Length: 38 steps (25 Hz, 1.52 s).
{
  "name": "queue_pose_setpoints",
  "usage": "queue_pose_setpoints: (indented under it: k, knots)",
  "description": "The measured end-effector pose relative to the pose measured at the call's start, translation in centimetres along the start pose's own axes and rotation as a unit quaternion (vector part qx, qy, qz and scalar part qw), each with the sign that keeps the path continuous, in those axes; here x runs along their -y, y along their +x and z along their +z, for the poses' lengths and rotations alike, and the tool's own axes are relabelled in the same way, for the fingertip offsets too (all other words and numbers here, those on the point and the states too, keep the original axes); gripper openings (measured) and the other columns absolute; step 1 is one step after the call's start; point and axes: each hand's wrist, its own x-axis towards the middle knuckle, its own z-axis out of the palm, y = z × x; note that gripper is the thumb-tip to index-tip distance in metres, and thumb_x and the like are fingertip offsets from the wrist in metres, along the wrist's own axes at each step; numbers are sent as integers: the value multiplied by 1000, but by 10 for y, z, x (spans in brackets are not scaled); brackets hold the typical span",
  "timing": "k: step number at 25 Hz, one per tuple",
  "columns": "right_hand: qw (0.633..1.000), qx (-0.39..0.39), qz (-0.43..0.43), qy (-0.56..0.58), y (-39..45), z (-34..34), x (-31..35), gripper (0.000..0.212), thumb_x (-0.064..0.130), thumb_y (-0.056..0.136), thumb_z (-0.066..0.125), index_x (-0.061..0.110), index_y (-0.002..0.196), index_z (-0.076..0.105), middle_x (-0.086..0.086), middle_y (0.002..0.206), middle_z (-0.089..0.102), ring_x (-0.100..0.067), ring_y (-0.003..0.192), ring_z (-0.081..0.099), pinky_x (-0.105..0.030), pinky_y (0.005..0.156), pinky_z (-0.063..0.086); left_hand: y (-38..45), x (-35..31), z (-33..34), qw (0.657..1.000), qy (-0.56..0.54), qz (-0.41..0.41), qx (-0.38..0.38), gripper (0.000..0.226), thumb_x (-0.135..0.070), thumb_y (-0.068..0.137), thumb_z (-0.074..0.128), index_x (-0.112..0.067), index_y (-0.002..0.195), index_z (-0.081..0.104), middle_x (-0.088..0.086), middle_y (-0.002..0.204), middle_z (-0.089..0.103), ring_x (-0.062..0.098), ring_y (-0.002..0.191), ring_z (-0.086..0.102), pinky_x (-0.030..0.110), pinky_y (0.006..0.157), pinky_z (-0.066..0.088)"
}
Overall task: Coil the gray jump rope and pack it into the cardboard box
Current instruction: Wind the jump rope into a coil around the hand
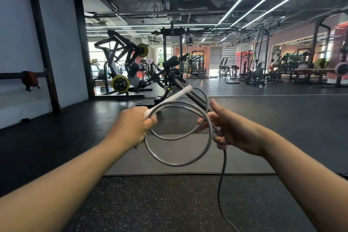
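The gray jump rope [175, 164] hangs in the air between my hands in two or three loose loops. My left hand [131, 126] grips its white handle [169, 100], which points up and to the right, together with the gathered loops. My right hand [231, 132] pinches the rope at the right side of the coil, fingers partly spread. From there the free end of the rope drops down and runs off the bottom edge. No cardboard box is in view.
I stand on dark speckled rubber flooring with a smooth gray mat [188, 156] just ahead. A black bench machine [169, 81] stands right behind the coil, with weight machines [120, 73] at the left and racks [263, 69] far right.
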Motion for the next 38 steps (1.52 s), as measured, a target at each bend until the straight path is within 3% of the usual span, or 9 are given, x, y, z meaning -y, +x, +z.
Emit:
queue_pose_setpoints:
  k: [5,9,13,17,20,26,28,33,38]
  knots:
    - [986,-12,-74,148,5,44,-28,100,73,57,84,16,136,59,-6,141,64,-11,52,32,-28,50,36,-3,-3,20,979,-117,-145,-85,33,-24,92,52,-11,62,50,11,51,58,26,37,57,21,34,36]
    - [982,-75,-103,142,10,63,-27,43,30,89,71,13,128,65,-4,134,71,-12,48,27,-26,44,32,-17,-6,37,954,-197,-198,-109,33,-25,97,51,-9,68,51,8,48,56,16,29,51,19,31,35]
    - [979,-138,-94,114,12,79,-32,46,50,92,62,11,114,71,-4,112,80,-8,45,31,-24,41,31,-31,-22,51,899,-361,-236,-71,30,-27,100,51,-7,79,58,3,44,52,18,35,51,34,44,52]
    - [978,-141,-75,138,13,86,-31,42,53,94,61,13,86,69,-10,87,80,-11,45,31,-27,48,23,-51,-30,61,833,-475,-283,8,32,-35,101,51,-6,92,64,8,73,59,21,58,53,35,55,48]
    - [972,-199,-122,41,14,83,-21,54,52,95,62,9,67,48,-3,51,44,-14,45,31,-30,48,24,-62,-22,65,814,-503,-285,53,20,-29,94,64,-10,89,67,8,85,68,20,74,62,34,57,51]
    - [987,-143,-79,5,17,66,-3,54,51,97,62,21,61,34,0,51,24,-18,39,28,-26,42,32,-55,-21,61,760,-583,-287,5,50,4,81,72,-13,125,54,15,90,72,27,85,70,54,84,57]
    - [991,-118,-59,-3,16,65,0,54,55,95,62,25,63,32,-2,53,22,-15,42,19,-24,43,17,-47,-23,57,782,-556,-277,-56,67,4,79,75,-21,132,42,16,103,69,27,86,71,52,80,59]
    - [995,-92,-43,-12,15,61,5,55,57,94,61,27,60,30,-1,51,20,-13,44,11,-27,47,5,-27,-15,44,963,-192,-116,-147,73,-29,70,86,-33,129,42,-7,122,49,22,109,56,38,87,47]
    - [996,-67,-53,-15,16,55,7,57,52,96,61,27,55,32,1,48,20,-12,41,11,-25,46,4,-14,-15,33,972,-232,-26,-12,27,-29,85,75,-35,104,57,-7,91,73,10,77,72,35,73,56]
